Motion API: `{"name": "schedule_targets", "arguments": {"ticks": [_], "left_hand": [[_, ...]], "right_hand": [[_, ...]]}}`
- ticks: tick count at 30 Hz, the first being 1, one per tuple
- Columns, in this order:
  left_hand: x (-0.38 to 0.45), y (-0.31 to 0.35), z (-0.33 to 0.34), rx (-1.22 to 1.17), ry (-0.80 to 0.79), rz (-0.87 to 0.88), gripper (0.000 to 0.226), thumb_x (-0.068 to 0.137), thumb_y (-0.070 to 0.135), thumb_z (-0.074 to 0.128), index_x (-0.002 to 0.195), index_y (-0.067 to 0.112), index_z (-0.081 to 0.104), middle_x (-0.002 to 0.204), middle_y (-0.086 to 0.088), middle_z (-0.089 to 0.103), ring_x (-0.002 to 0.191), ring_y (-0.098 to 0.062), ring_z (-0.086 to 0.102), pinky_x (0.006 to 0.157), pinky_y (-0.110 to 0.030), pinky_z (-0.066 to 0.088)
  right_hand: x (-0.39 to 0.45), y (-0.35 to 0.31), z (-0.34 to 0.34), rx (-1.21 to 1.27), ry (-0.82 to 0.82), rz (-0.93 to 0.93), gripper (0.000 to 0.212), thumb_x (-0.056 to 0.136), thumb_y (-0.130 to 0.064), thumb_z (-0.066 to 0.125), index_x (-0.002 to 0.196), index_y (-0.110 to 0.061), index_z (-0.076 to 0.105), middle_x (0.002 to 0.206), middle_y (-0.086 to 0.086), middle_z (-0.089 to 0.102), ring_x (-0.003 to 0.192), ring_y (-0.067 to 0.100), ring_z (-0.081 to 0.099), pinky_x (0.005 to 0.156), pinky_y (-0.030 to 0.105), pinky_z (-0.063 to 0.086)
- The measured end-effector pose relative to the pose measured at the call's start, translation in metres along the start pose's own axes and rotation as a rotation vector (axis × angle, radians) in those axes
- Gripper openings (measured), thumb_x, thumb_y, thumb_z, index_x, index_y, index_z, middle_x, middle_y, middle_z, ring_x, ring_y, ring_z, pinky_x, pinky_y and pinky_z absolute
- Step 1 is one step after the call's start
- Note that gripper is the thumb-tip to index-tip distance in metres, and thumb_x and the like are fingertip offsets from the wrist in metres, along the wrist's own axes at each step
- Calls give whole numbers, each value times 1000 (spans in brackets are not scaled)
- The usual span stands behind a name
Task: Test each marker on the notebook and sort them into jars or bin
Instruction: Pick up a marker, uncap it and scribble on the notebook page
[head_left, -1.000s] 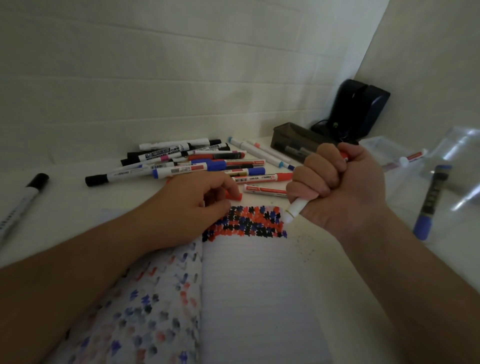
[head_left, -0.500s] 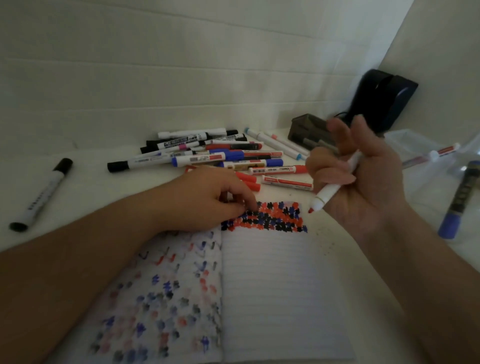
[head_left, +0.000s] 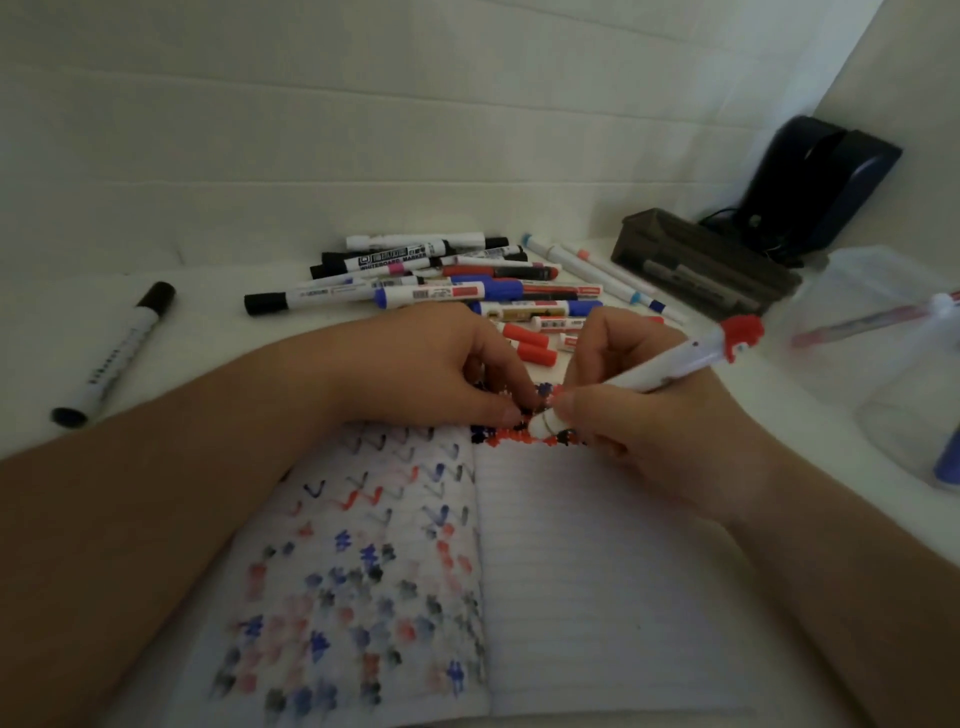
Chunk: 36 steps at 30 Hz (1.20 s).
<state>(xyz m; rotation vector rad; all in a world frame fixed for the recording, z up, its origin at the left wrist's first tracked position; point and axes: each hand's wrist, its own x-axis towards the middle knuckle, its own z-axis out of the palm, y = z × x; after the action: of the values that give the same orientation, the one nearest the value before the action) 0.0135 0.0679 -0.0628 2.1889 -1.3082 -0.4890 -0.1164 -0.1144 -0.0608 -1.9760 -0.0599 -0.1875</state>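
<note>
We've got our left hand (head_left: 457, 374) pressing the notebook (head_left: 597, 571) flat so our right hand (head_left: 639, 415), gripping the red marker (head_left: 670, 369), can scribble.

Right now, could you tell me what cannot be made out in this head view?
- Marker tip: the right hand holds the red-capped marker on the notebook; its fingers hide the tip.
- Left hand: what its curled fingers hold, if anything, is hidden.
- Clear jar: cut off by the right edge.
- Dark tray: contents too dim.
</note>
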Motion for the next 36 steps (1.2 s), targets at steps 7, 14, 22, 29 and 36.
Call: {"name": "schedule_targets", "arguments": {"ticks": [7,14,22,29,36], "left_hand": [[-1,0,-3,-31,-40,-15,14,84,42,79,95,50,77,98,20,72,92,-5,67,89,-39,58],[0,-2,-5,-56,-67,-31,12,84,37,81,93,44,78,98,25,72,94,5,65,91,-28,54],[0,-1,-5,-63,-67,-34,12,83,34,82,90,43,79,98,21,74,95,1,66,94,-33,55],[1,-2,-5,-54,-59,-35,11,83,35,82,92,42,79,97,24,73,94,4,66,90,-25,54],[2,-1,-4,-47,-55,-40,12,82,36,82,91,43,79,98,18,74,93,-2,67,90,-31,56]], "right_hand": [[-3,-2,13,-106,46,94,13,80,-7,78,73,-6,66,66,11,70,55,15,63,50,25,53],[-2,-4,14,-122,66,112,15,81,-11,78,73,-4,67,66,12,71,55,22,66,49,25,54],[-1,-3,17,-202,64,127,14,83,-10,78,73,-7,69,65,9,71,53,17,65,49,24,53],[-2,-4,13,-145,69,148,16,85,-10,76,71,-11,68,69,13,72,58,23,66,53,29,57],[-1,-3,18,-229,56,125,16,81,-9,78,70,-8,67,65,9,69,52,13,62,48,23,50]]}}
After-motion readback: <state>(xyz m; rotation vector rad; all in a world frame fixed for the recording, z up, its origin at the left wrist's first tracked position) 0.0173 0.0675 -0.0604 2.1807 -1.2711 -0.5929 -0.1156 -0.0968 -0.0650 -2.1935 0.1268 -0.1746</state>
